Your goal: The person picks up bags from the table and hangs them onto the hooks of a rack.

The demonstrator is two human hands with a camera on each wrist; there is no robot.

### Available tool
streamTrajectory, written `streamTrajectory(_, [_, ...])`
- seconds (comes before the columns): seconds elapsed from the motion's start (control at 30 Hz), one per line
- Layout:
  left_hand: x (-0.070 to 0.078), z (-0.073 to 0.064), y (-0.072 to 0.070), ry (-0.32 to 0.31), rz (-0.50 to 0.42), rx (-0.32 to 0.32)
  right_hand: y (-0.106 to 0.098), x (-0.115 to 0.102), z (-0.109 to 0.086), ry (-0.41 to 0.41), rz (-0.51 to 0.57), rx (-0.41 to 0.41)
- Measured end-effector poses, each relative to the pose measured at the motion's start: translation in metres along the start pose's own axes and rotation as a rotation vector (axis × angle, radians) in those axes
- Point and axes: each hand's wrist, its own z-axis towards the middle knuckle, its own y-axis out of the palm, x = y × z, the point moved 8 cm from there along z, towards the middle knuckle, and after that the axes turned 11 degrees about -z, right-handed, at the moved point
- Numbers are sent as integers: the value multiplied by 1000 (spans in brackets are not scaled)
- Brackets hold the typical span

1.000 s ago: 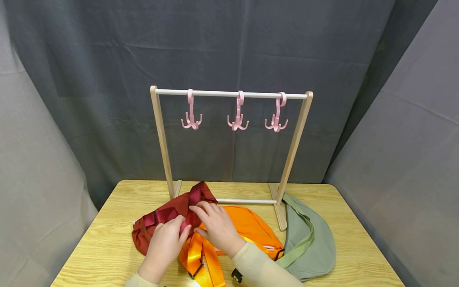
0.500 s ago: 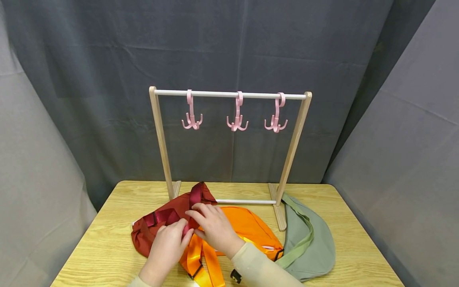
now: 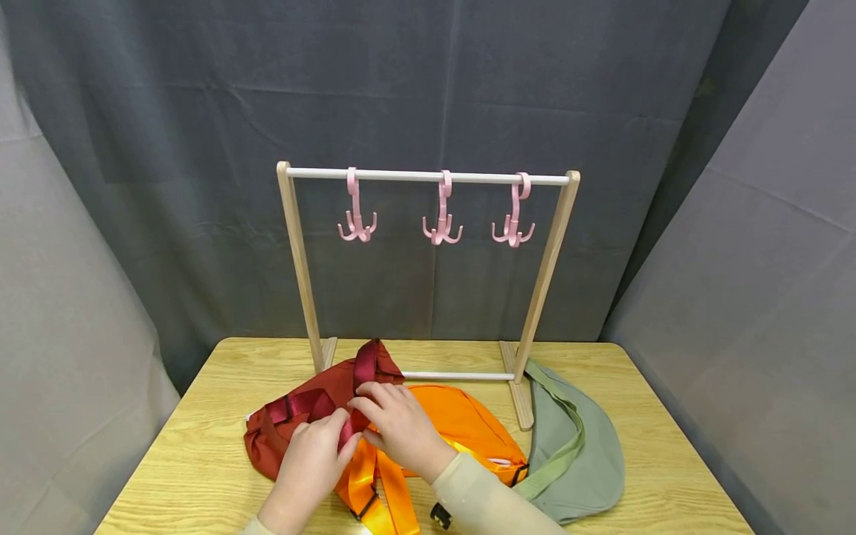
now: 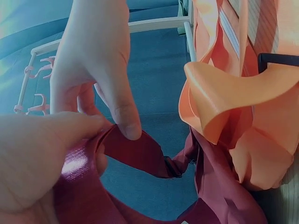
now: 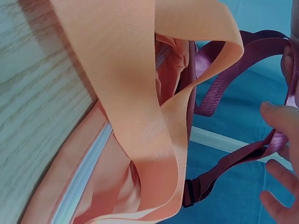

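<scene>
A dark red bag (image 3: 301, 405) lies at the left of the table, its strap (image 4: 135, 151) raised in a loop between my hands. My left hand (image 3: 310, 461) grips the strap, fingers curled round it. My right hand (image 3: 401, 431) pinches the same strap between thumb and fingers, close beside the left fingertips. In the left wrist view, the right thumb (image 4: 126, 122) presses on the band, and a black buckle (image 4: 174, 166) sits farther along it. An orange bag (image 3: 461, 423) lies beneath and right of the hands, its wide strap (image 5: 135, 93) looped loosely.
A wooden rack with a white bar (image 3: 401, 175) stands behind the bags, bearing three pink hooks (image 3: 441, 212). Right of it lies a grey-green bag (image 3: 585, 453) with a green strap. Dark curtains (image 3: 374, 89) close off the back, paler ones the sides.
My left hand has shifted slightly right, bringing its fingertips close to my right ones on the red strap. The right fingers have moved a little. The bags lie as before.
</scene>
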Motion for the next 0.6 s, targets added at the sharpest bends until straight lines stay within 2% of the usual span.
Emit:
streamTrajectory(0.3, [2, -2, 0, 43, 35, 6, 0, 2, -1, 17, 10, -8])
streamTrajectory(0.5, [-3, -3, 4, 7, 38, -41, -1, 3, -1, 21, 11, -12])
streamTrajectory(0.6, [-4, -3, 4, -4, 36, -45, 0, 4, -1, 25, 13, -20])
